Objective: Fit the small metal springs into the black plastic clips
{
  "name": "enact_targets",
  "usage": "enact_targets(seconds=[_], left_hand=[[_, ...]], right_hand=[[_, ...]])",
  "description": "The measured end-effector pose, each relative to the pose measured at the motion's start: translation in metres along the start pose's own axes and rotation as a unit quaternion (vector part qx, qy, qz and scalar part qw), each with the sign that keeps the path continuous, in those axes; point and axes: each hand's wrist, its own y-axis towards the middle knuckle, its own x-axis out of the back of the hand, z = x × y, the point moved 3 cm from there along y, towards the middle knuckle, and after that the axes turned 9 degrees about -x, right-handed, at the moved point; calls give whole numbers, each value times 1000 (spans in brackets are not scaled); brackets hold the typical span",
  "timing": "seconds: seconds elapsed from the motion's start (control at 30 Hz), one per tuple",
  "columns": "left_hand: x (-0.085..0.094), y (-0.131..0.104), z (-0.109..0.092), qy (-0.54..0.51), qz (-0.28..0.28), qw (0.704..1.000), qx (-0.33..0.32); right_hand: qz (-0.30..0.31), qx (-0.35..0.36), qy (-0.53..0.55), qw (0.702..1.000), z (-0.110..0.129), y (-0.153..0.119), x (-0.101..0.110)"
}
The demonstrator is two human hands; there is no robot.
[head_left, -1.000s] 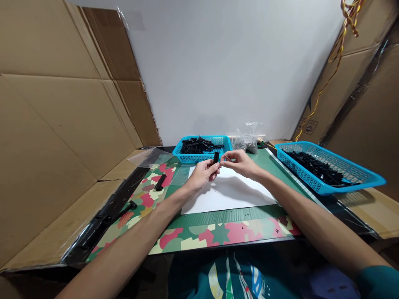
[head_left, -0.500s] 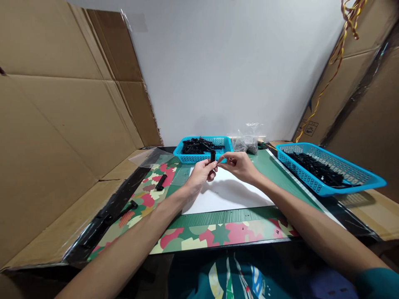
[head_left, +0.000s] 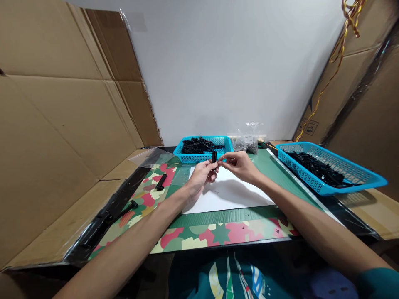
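My left hand holds a small black plastic piece upright between thumb and fingers, over the white paper. Close against it on the right, my right hand has its thumb and index fingertips pinched at the lower edge of the piece. Anything between those fingertips is too small to make out. Another black piece lies on the patterned mat to the left, and a further black part rests near the mat's left edge.
Behind my hands sits a blue basket of black parts; a second blue basket stands at the right. Clear bags of small items lie by the wall. Cardboard sheets flank both sides, and twisted yellow wires hang at right.
The black piece has shifted very slightly right and turned a little in my left hand. My right fingertips have closed in nearer to it.
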Motion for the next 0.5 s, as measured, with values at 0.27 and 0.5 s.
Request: enact_targets(seconds=[0.27,0.5], left_hand=[[1,0,-5,-54,-13,998,12],[0,0,-4,-30,1,999,-18]], right_hand=[[25,-19,76,997,-5,0,-2],[29,-26,135,990,-6,3,-3]])
